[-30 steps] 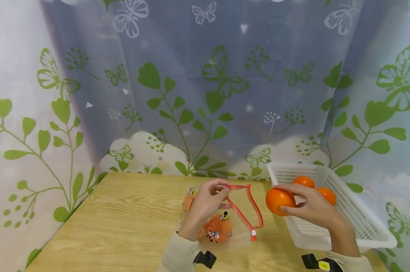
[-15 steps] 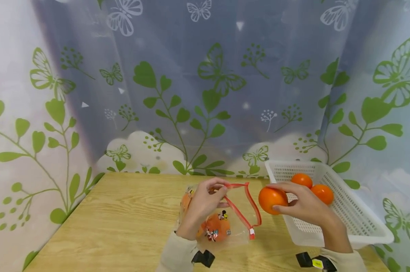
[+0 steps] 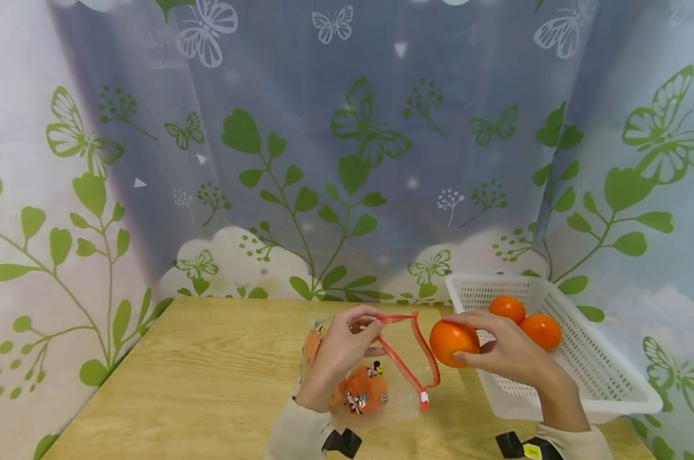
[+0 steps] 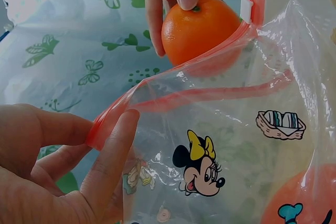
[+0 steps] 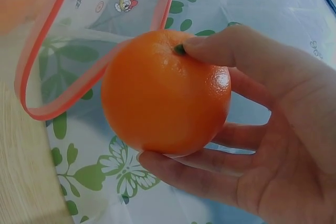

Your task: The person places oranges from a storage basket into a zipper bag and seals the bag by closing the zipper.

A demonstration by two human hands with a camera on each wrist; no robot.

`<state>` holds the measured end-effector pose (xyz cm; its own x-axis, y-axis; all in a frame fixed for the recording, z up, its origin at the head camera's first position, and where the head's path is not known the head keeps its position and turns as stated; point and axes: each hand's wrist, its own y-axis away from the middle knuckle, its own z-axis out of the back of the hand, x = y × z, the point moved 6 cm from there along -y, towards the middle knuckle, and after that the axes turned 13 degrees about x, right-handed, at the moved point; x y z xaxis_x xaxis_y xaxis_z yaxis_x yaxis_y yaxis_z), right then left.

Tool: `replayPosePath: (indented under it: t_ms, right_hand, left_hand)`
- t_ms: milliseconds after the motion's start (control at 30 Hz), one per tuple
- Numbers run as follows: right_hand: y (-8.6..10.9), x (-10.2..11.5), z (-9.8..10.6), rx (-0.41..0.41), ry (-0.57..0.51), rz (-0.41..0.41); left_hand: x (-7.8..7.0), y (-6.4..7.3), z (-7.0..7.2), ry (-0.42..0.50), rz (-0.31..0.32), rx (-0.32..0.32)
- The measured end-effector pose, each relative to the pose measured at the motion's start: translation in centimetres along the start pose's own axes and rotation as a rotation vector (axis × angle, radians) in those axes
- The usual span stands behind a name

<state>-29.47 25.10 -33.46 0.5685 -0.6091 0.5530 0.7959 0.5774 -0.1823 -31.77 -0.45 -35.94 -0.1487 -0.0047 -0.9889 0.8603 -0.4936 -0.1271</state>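
My left hand (image 3: 342, 342) pinches the red zip edge of a clear zip bag (image 4: 226, 129) printed with cartoon figures. Its mouth gapes toward the right, and a white slider (image 4: 246, 10) sits at one end of the zip. Orange fruit (image 3: 365, 386) shows through the plastic in the bag's lower part. An orange (image 5: 165, 95) with a small green stem spot is gripped between the thumb and fingers of my right hand (image 3: 499, 345). In the head view this orange is right at the bag's open mouth; in the left wrist view it lies partly behind the zip edge.
A white perforated plastic basket (image 3: 606, 377) stands at the right of the wooden table (image 3: 209, 370), with two more oranges (image 3: 541, 332) inside it. Behind the table hangs a curtain (image 3: 301, 128) patterned with leaves and butterflies.
My right hand has carried the orange leftward from over the basket's near-left edge to the bag's mouth. The left hand keeps its pinch on the bag, and the view has shifted slightly.
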Motion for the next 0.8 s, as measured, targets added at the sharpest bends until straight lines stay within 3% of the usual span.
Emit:
replayPosePath:
  t_ms: [800]
  right_hand:
    - [-0.9, 1.0, -1.2, 0.046, -0.022, -0.017]
  left_hand:
    - [0.0, 0.1, 0.1, -0.004, -0.015, -0.006]
